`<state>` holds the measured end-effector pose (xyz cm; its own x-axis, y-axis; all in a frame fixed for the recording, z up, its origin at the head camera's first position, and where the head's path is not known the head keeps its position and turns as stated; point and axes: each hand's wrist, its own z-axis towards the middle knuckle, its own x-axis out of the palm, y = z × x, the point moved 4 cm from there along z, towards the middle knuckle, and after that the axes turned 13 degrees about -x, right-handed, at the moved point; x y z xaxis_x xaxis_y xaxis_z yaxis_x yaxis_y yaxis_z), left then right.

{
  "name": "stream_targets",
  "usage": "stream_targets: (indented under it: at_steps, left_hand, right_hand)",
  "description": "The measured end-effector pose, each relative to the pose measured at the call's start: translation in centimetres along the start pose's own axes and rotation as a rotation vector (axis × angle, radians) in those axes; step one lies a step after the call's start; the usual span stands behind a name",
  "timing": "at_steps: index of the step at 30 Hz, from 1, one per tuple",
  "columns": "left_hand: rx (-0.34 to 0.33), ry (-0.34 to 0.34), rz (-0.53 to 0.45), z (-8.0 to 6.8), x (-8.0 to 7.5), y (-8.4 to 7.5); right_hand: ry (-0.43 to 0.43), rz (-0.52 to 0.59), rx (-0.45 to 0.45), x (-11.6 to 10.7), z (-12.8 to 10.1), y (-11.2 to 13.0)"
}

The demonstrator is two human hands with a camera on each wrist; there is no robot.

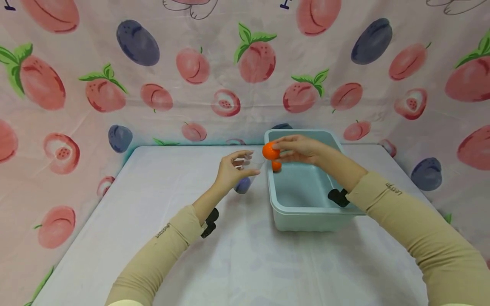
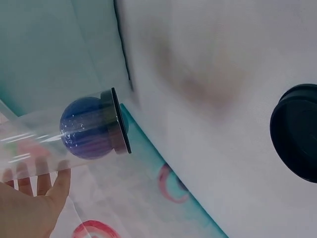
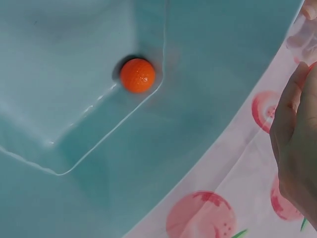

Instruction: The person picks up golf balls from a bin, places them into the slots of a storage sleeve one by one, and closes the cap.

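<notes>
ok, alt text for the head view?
A person's left hand holds a clear container with a purple ball inside; the right hand pinches an orange ball near the container's rim. Another orange ball lies in a pale blue bin on a white table.

White-topped table (image 1: pixel 134 199); pale blue tub (image 1: pixel 311 222) standing on it, open side up, near back edge.

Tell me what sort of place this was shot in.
Probably a staged recording corner, not an everyday room: a fruit-print cloth hangs as a backdrop, a white-covered table stands before it, and a small black device shows at the right wrist.
</notes>
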<state>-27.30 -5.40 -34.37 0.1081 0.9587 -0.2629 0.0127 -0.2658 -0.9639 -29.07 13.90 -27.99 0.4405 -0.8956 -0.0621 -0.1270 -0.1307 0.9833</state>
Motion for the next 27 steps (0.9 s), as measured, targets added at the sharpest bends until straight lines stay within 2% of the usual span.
stream_targets:
  at_steps: [5,17,27]
  left_hand:
    - [0.009,-0.004,0.02,0.4,0.4,-0.1]
    - [-0.036,-0.02,0.033,1.0,0.8,-0.2]
    - [-0.036,-0.034,-0.051,1.3,0.5,0.1]
  right_hand:
    - [0.016,-0.017,-0.003,0.2,0.2,0.1]
    - [0.028,-0.004,0.013,0.4,1.1,0.2]
    - [0.044,0.02,-0.022,-0.6,1.9,0.7]
